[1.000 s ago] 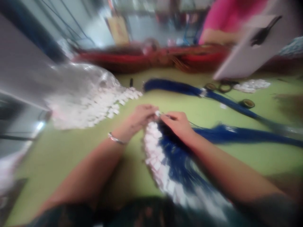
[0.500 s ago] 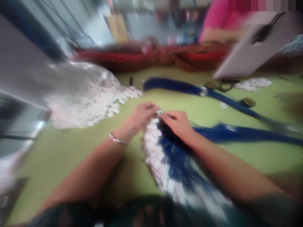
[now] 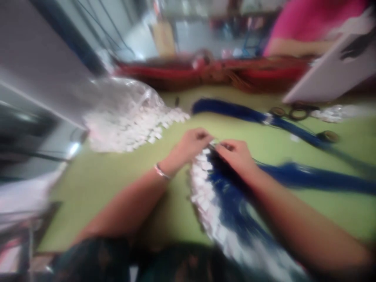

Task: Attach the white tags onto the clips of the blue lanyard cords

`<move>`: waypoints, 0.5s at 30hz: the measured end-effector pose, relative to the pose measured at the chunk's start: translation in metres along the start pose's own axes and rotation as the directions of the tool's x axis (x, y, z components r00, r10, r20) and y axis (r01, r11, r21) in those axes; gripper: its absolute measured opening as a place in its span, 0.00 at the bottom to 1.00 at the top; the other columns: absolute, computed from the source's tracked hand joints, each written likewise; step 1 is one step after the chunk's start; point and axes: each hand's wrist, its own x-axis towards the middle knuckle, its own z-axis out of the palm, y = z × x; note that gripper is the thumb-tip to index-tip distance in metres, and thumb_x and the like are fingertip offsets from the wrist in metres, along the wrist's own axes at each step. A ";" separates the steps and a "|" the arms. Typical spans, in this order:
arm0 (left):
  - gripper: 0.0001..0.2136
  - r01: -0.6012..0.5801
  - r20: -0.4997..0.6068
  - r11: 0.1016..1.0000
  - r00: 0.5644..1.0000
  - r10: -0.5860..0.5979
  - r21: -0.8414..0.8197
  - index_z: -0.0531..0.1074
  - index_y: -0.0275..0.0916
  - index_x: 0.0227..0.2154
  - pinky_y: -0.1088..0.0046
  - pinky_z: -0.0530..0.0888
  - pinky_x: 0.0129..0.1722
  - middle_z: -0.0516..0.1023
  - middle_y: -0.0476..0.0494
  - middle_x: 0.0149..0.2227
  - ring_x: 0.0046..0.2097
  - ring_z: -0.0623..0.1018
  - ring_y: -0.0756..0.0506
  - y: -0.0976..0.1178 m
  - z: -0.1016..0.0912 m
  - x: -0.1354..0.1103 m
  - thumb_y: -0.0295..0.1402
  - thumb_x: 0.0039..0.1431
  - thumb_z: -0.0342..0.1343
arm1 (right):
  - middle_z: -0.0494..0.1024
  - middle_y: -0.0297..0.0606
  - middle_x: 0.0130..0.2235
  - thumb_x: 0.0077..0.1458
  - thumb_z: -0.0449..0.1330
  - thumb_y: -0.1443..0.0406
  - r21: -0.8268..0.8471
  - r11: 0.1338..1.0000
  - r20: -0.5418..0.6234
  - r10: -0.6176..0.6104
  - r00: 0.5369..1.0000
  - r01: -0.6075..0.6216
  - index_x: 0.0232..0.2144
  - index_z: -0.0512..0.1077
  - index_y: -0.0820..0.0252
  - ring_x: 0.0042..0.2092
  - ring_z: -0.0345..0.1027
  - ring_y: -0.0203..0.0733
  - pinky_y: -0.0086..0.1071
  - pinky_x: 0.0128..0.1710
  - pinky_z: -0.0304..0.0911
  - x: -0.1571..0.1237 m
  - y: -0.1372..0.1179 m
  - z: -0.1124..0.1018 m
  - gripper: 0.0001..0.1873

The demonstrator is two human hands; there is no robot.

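My left hand (image 3: 195, 145), with a bracelet at its wrist, pinches a small white connector at the fingertips. Close beside it my right hand (image 3: 236, 154) is closed on a thin blue wire, its tip meeting the connector. Below both hands a fan of blue wires (image 3: 226, 196) ends in a curved row of white connectors (image 3: 202, 184). To the left lies a clear plastic bag with a heap of loose white connectors (image 3: 126, 129). A bundle of blue wires (image 3: 305, 176) stretches right from behind my right forearm. Blur hides the fine detail at the fingertips.
Another tied blue wire bundle (image 3: 229, 109) lies further back on the green table (image 3: 117, 184). Tape rolls (image 3: 299, 112) and a small clear bag (image 3: 335, 113) are at the right. Red wire bundles (image 3: 170, 72) line the back. Across the table sits a person in a pink top (image 3: 311, 23).
The whole view has shifted, so everything appears further right. Both hands stay together at the fingertips, holding the same small parts.
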 end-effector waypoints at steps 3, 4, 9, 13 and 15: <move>0.10 0.007 0.008 1.000 1.000 -0.007 -0.016 0.73 0.36 0.27 0.75 0.66 0.29 0.75 0.47 0.26 0.29 0.71 0.51 -0.005 0.001 0.002 0.38 0.55 0.57 | 0.66 0.31 0.18 0.50 0.58 0.59 -0.013 1.000 -0.015 -0.007 1.000 0.006 0.16 0.68 0.61 0.23 0.56 0.33 0.27 0.22 0.50 0.001 0.001 0.001 0.15; 0.10 0.006 0.015 1.000 1.000 -0.006 -0.020 0.73 0.36 0.27 0.75 0.66 0.29 0.75 0.47 0.27 0.29 0.71 0.51 -0.006 0.001 0.002 0.38 0.55 0.57 | 0.66 0.31 0.18 0.50 0.58 0.60 -0.024 0.999 -0.015 -0.021 1.000 0.021 0.16 0.68 0.61 0.23 0.57 0.33 0.27 0.22 0.50 0.001 0.002 0.003 0.15; 0.09 -0.004 0.072 1.000 0.997 0.004 0.004 0.73 0.36 0.27 0.74 0.66 0.29 0.75 0.46 0.28 0.30 0.71 0.51 0.000 -0.001 -0.001 0.37 0.54 0.56 | 0.66 0.30 0.18 0.49 0.58 0.60 -0.028 0.998 0.022 -0.047 0.999 0.048 0.15 0.68 0.60 0.23 0.57 0.34 0.27 0.23 0.51 0.000 0.000 0.006 0.15; 0.10 -0.026 0.142 0.992 0.990 0.009 0.122 0.73 0.36 0.25 0.73 0.64 0.29 0.74 0.46 0.26 0.29 0.69 0.50 0.005 -0.015 0.001 0.38 0.53 0.57 | 0.72 0.33 0.21 0.48 0.62 0.59 0.110 0.992 -0.097 0.076 0.992 -0.066 0.20 0.73 0.61 0.24 0.60 0.34 0.27 0.24 0.54 0.003 0.001 0.001 0.12; 0.09 -0.021 0.091 0.984 0.996 0.005 0.174 0.73 0.37 0.25 0.72 0.65 0.31 0.74 0.45 0.28 0.32 0.70 0.48 0.000 -0.029 0.006 0.38 0.53 0.58 | 0.73 0.33 0.23 0.47 0.63 0.58 0.213 0.969 -0.159 0.161 0.974 -0.126 0.23 0.74 0.62 0.22 0.58 0.32 0.28 0.22 0.53 0.006 0.004 -0.001 0.12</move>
